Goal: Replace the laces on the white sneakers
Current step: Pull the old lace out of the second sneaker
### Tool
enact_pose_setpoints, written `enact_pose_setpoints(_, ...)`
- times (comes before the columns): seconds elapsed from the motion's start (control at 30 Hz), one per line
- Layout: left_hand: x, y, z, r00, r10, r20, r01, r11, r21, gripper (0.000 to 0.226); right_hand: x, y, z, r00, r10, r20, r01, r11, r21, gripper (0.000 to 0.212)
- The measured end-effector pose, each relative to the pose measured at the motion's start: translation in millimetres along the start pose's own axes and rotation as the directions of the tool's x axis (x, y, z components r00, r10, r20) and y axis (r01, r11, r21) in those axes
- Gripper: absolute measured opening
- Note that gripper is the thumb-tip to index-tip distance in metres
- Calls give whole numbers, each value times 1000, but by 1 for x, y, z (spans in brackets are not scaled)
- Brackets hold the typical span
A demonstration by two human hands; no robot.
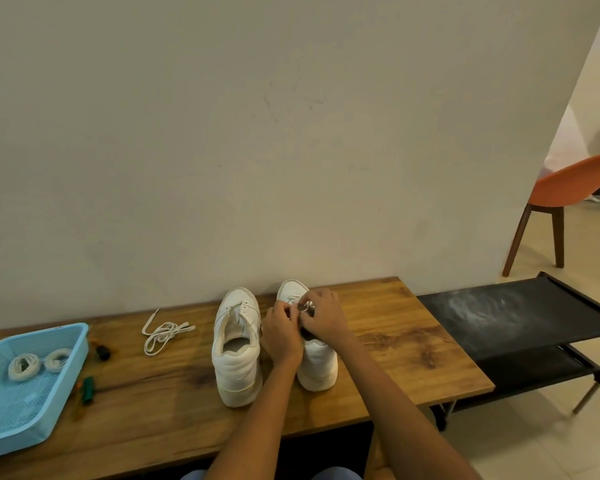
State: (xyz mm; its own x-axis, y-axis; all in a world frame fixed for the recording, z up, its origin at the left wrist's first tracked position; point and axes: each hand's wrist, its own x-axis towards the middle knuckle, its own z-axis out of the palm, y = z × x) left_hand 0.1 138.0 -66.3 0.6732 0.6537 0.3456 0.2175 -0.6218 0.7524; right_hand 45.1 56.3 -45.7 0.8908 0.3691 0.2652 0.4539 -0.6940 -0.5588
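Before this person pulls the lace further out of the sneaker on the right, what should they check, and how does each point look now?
1. Both hands on the lace: ok. The left hand and right hand pinch at the lacing of the right white sneaker.
2. Sneaker steady on the wooden table: ok, it stands upright.
3. Other shoe finished unlacing: ok. The left white sneaker shows bare eyelets, and a loose white lace lies beside it.
4. New laces ready: ok. Two coiled white laces sit in the light blue mesh basket.
5. Lace free of knots: cannot tell, the fingers hide it.
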Motion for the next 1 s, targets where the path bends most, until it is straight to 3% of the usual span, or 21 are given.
enact_pose_setpoints(0.1,0,0,0,1000,-1,5,1,1000,3,21,2,1,1,1000,-5,0,5,998,-65,24)
enact_pose_setpoints(0.17,1,-1,2,1000,-1,3,1,1000,-6,21,1,1,0,999,21,-40,-22,1000,-7,22)
enact_pose_setpoints(0.23,1,-1,2,1000,5,-4,-5,1000,-14,21,-2,2,-1,984,73,-162,-68,997,35,23)
enact_pose_setpoints(0.33,1,-1,2,1000,12,-14,-12,1000,-8,20,-7,2,1,867,202,-456,-193,979,66,22)
enact_pose_setpoints(0.4,1,-1,3,1000,10,-20,-10,1000,-6,20,-10,-5,-2,820,226,-525,-187,974,126,13)
enact_pose_setpoints(0.47,0,-1,2,1000,9,-15,-9,1000,0,21,-9,-8,-5,883,84,-461,-73,996,42,29)
enact_pose_setpoints(0.53,1,-2,3,1000,14,-5,-14,1000,1,21,-7,-7,-4,963,-25,-269,10,998,-59,41)
enact_pose_setpoints(0.63,1,-1,3,1000,21,-12,-21,1000,-7,20,-1,-2,-2,998,-23,-57,14,989,-146,28)
enact_pose_setpoints(0.7,1,-1,3,1000,20,-15,-20,1000,-13,21,1,-2,-1,999,-42,-34,36,987,-158,27)
enact_pose_setpoints(0.8,0,-1,2,1000,22,-12,-22,1000,-14,20,-2,-1,-2,978,39,-203,-55,996,-75,25)
enact_pose_setpoints(0.9,0,-1,2,1000,19,-13,-20,999,-32,20,-10,-3,-2,861,224,-456,-234,972,36,23)
enact_pose_setpoints(1.0,-1,0,1,1000,20,-16,-20,1000,-22,20,-10,-5,-2,839,168,-518,-196,981,0,14)
